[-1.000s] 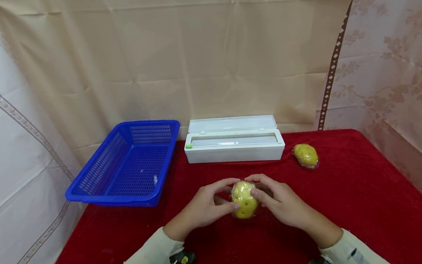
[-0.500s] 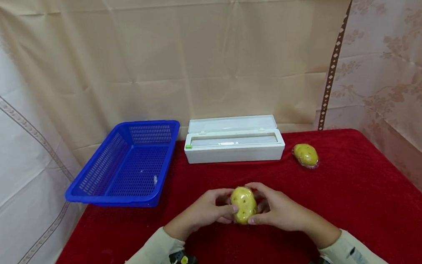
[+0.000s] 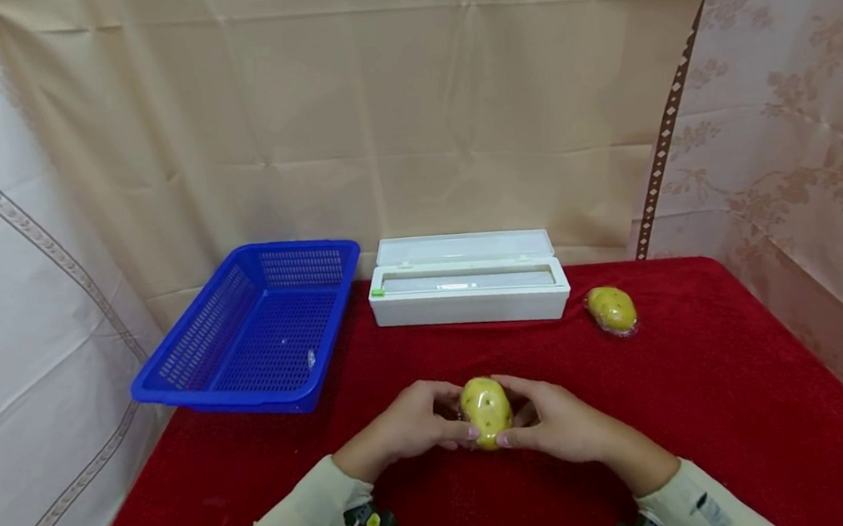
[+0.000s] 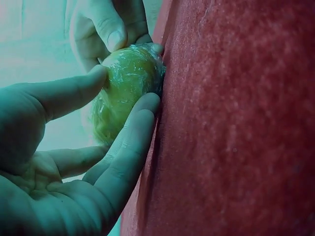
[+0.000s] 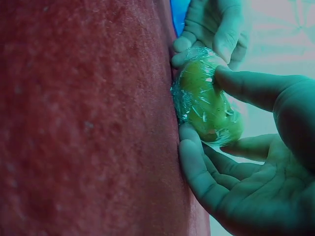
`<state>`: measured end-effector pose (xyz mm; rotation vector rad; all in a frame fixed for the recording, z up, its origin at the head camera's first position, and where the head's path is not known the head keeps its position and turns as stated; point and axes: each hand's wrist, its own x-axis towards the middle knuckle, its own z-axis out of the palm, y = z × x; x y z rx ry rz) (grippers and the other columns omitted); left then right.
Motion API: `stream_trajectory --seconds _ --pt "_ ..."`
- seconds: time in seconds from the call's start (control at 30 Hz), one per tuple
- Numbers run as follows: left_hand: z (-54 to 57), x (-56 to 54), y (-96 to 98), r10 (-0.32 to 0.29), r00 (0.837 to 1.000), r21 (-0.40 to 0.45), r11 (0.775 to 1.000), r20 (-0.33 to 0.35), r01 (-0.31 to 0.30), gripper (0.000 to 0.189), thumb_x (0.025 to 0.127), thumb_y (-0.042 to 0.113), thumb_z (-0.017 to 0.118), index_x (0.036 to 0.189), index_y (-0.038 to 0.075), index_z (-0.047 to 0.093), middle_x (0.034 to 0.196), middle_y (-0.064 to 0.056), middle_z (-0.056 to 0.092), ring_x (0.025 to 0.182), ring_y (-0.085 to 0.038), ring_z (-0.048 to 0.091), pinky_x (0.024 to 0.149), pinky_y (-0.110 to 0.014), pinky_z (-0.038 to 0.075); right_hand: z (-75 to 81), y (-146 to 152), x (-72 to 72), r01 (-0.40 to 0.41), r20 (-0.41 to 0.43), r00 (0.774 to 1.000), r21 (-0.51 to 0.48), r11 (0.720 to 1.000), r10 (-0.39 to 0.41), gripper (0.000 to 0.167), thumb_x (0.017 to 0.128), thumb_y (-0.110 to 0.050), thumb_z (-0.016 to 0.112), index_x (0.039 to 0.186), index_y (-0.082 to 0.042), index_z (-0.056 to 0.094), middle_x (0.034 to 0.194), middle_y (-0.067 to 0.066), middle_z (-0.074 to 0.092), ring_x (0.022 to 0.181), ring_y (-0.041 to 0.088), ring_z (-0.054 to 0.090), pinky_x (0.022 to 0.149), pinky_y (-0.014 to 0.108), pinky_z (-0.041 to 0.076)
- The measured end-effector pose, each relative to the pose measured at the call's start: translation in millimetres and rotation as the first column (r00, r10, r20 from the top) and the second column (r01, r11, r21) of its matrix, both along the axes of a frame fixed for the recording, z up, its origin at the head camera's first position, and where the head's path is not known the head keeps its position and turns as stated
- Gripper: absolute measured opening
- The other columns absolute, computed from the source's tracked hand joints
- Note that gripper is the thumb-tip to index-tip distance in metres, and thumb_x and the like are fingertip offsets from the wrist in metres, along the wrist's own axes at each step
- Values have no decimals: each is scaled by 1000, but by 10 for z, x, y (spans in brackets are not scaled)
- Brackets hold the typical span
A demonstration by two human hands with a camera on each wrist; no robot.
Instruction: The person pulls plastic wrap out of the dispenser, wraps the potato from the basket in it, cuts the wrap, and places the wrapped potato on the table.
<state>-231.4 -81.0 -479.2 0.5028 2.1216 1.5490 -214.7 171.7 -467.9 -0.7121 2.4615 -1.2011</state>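
A yellow potato (image 3: 486, 408) in clear plastic wrap is held between both hands near the front middle of the red cloth. My left hand (image 3: 416, 420) grips its left side, thumb on the near face and fingers curled round behind. From the right, my right hand (image 3: 567, 421) holds it the same way, thumb low on the near face. Both wrist views show crinkled film over the potato (image 4: 129, 81), bunched on the side toward the cloth. In the right wrist view the fingertips (image 5: 189, 142) reach under the wrapped potato (image 5: 202, 93), close over the cloth.
A second wrapped potato (image 3: 611, 310) lies at the back right. Behind the hands stands a white cling film box (image 3: 470, 307), its lid (image 3: 464, 247) up and a roll inside. A blue plastic basket (image 3: 338, 337) with a small clear scrap in it sits at the left.
Both hands have lowered slightly toward me with the potato and turned it, so a smoother face shows. My right thumb has shifted from its upper side to its lower edge.
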Motion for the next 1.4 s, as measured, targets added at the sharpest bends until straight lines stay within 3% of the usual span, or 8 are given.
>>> stream_trajectory --seconds 0.23,0.37,0.53,0.7,0.83,1.0,1.13,1.4 --pt "14 21 5 1 1000 20 1000 29 -2 35 87 7 82 120 1 72 103 -11 71 84 -23 75 73 -36 64 -7 -36 25 -20 -18 1000 -9 1000 20 73 94 -27 78 155 -8 43 127 8 64 97 19 67 80 27 57" --pt "14 26 18 4 1000 16 1000 24 -5 34 87 8 82 119 3 72 102 -11 71 83 -21 75 72 -35 63 -15 -48 29 0 6 1000 -28 1000 1 74 93 -34 78 154 -11 44 124 5 65 96 18 68 80 28 58" --pt "41 46 55 12 1000 25 1000 2 -12 47 88 11 81 131 0 65 106 -10 70 82 -20 74 72 -34 63 -12 -44 32 46 11 999 -61 997 -45 77 91 -39 80 153 -10 46 123 7 66 95 18 68 78 28 58" --pt "60 62 71 23 999 93 995 45 -27 57 90 4 73 143 -1 52 115 -15 67 86 -23 76 75 -36 64 -5 -17 20 98 -19 995 -48 994 -99 81 87 -37 84 152 -6 47 125 10 66 95 18 68 78 27 58" --pt "71 73 76 23 996 137 990 88 -35 60 88 -1 65 146 0 49 119 -17 65 91 -23 76 80 -37 63 11 -6 8 133 -5 991 -45 990 -133 86 83 -37 87 152 -7 46 126 11 65 94 17 69 77 26 58" --pt "78 85 120 38 996 146 988 83 -50 65 86 -2 63 149 0 47 123 -17 64 94 -24 75 82 -37 63 51 20 -11 144 18 990 -45 989 -143 86 83 -35 88 153 -7 45 129 13 64 93 18 70 75 27 59" --pt "112 75 237 56 996 151 986 70 -66 66 85 -2 62 149 1 45 125 -17 63 96 -25 74 84 -37 62 100 89 -28 172 3 985 -31 985 -172 87 83 -33 88 153 -6 45 132 13 63 94 18 70 74 28 58" --pt "189 -30 689 67 996 186 980 61 -77 56 87 -2 61 141 2 48 126 -14 63 98 -24 74 85 -35 62 257 486 -86 252 -29 967 15 968 -252 91 82 -35 88 154 -5 43 136 18 62 104 24 70 78 31 58"
